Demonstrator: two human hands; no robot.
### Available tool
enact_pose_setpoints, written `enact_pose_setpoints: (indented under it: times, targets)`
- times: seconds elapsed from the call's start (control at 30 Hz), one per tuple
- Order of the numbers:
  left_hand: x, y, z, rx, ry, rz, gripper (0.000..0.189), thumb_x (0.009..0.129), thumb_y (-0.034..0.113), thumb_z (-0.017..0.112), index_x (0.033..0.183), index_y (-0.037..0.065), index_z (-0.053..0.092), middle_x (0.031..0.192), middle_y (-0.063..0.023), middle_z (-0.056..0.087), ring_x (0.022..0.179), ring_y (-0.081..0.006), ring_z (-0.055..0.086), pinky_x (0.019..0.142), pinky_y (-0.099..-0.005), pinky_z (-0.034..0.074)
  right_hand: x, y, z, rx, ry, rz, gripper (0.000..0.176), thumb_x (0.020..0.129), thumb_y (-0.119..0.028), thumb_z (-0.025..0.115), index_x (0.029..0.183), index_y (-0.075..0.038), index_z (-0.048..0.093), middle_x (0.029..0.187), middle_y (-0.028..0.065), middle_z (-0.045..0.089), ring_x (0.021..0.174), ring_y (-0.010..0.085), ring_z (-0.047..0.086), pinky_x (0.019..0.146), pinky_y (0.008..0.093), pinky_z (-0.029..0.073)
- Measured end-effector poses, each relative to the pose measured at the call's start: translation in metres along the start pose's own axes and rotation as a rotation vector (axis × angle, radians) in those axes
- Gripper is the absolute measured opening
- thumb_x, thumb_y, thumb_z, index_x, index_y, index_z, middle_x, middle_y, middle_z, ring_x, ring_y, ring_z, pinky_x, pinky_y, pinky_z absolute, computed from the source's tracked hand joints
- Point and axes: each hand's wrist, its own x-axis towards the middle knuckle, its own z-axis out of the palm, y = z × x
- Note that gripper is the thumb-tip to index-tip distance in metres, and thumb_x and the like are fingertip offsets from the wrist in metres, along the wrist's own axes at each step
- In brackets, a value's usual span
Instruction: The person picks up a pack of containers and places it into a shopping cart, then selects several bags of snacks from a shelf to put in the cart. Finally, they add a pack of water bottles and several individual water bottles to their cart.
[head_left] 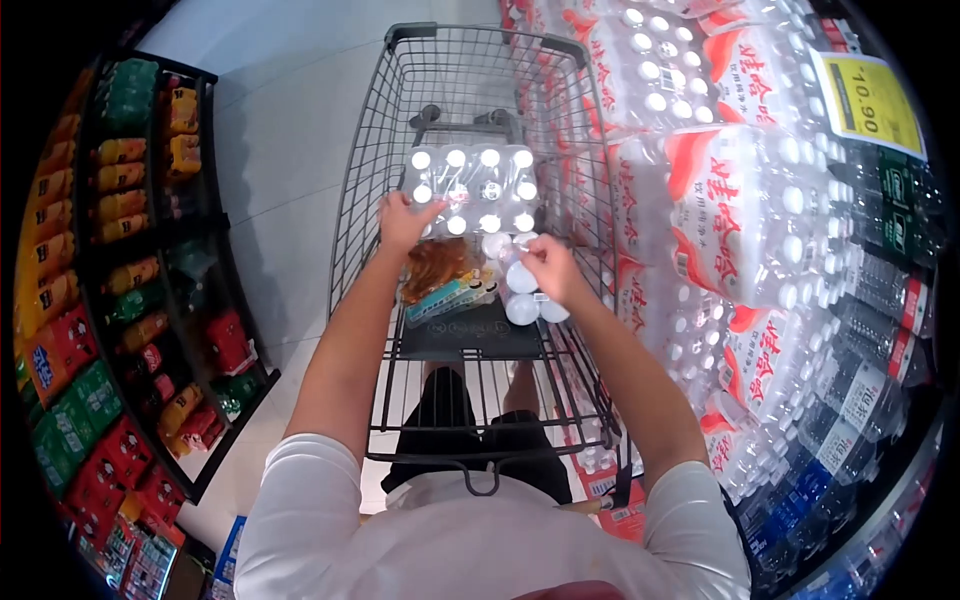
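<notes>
A shrink-wrapped pack of bottled water [473, 190] with white caps lies in the middle of the shopping cart [345, 235]. My left hand [405, 220] grips its near left corner, thumb over the top and fingers at the side. With fingers closed, my right hand [550, 268] pinches a clear bag of white round things [521, 308], whose kind I cannot make out, just below the pack's near right corner. Left of that bag, a clear package of brown food [436, 262] and a blue-and-yellow packet [450, 298] rest near the dark child-seat panel [468, 338].
Stacked packs of bottled water [715, 215] rise close along the cart's right side, with a yellow price sign [868, 103] above. A shelf of drinks [140, 250] stands to the left across the tiled floor [285, 180].
</notes>
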Motion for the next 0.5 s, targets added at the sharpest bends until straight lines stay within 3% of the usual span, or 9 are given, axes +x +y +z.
enact_pose_setpoints:
  times: [0.07,0.13,0.2,0.27,0.3,0.4,0.5]
  targets:
    - [-0.003,0.001,0.003,-0.040,0.000,-0.018,0.074,0.071,0.046,0.085,0.116,0.000,0.050,0.120,-0.0241,0.052,0.113,-0.0365,0.053,0.093,-0.0439,0.046,-0.066,-0.037,-0.006,0.072,0.007,-0.074,0.021,0.087,-0.014,0.072,0.092,0.002,0.059,0.081,0.0117,0.065,0.073,0.0174,0.061,0.068,0.0324,0.049]
    - [-0.008,0.010,-0.004,-0.006,-0.015,0.067,0.071,0.075,0.040,0.082,0.123,0.000,0.048,0.125,-0.0242,0.051,0.117,-0.0391,0.051,0.096,-0.0460,0.046,-0.128,-0.088,-0.024,-0.040,-0.064,0.031,0.020,0.087,-0.014,0.072,0.092,0.001,0.058,0.085,0.0127,0.065,0.076,0.0226,0.063,0.071,0.0345,0.050]
    - [-0.031,0.020,-0.022,0.103,-0.043,0.250,0.065,0.079,0.032,0.078,0.127,0.001,0.046,0.127,-0.0228,0.051,0.118,-0.0410,0.051,0.097,-0.0477,0.046,-0.186,-0.109,-0.036,-0.137,0.046,-0.283,0.017,0.086,-0.012,0.071,0.092,-0.001,0.059,0.090,0.0124,0.065,0.081,0.0277,0.064,0.074,0.0373,0.050]
    - [-0.055,0.022,-0.041,0.160,-0.054,0.447,0.054,0.082,0.023,0.073,0.125,0.002,0.047,0.129,-0.0203,0.051,0.117,-0.0412,0.052,0.096,-0.0476,0.047,-0.240,-0.124,-0.042,-0.136,0.083,-0.162,0.015,0.084,-0.008,0.070,0.091,-0.002,0.059,0.093,0.0131,0.065,0.086,0.0330,0.062,0.076,0.0410,0.049]
    - [-0.070,0.030,-0.056,0.252,-0.135,0.474,0.052,0.082,0.023,0.073,0.124,0.003,0.049,0.128,-0.0194,0.052,0.117,-0.0402,0.052,0.095,-0.0469,0.048,-0.261,-0.127,-0.045,-0.163,0.089,-0.194,0.015,0.084,-0.007,0.070,0.090,-0.002,0.058,0.092,0.0131,0.064,0.085,0.0334,0.061,0.076,0.0414,0.049]
    - [-0.112,0.023,-0.092,0.447,-0.333,0.507,0.048,0.081,0.026,0.073,0.119,0.006,0.053,0.125,-0.0171,0.056,0.117,-0.0375,0.053,0.094,-0.0453,0.049,-0.315,-0.133,-0.045,-0.213,0.091,-0.286,0.015,0.082,-0.006,0.069,0.088,-0.002,0.056,0.088,0.0133,0.061,0.084,0.0346,0.059,0.074,0.0421,0.047]
    - [-0.157,0.021,-0.130,0.566,-0.309,0.478,0.047,0.078,0.027,0.073,0.117,0.007,0.056,0.116,-0.0156,0.061,0.116,-0.0357,0.054,0.098,-0.0473,0.046,-0.353,-0.132,-0.043,-0.233,0.105,-0.356,0.016,0.081,-0.008,0.069,0.085,-0.002,0.055,0.081,0.0129,0.057,0.082,0.0350,0.056,0.073,0.0423,0.045]
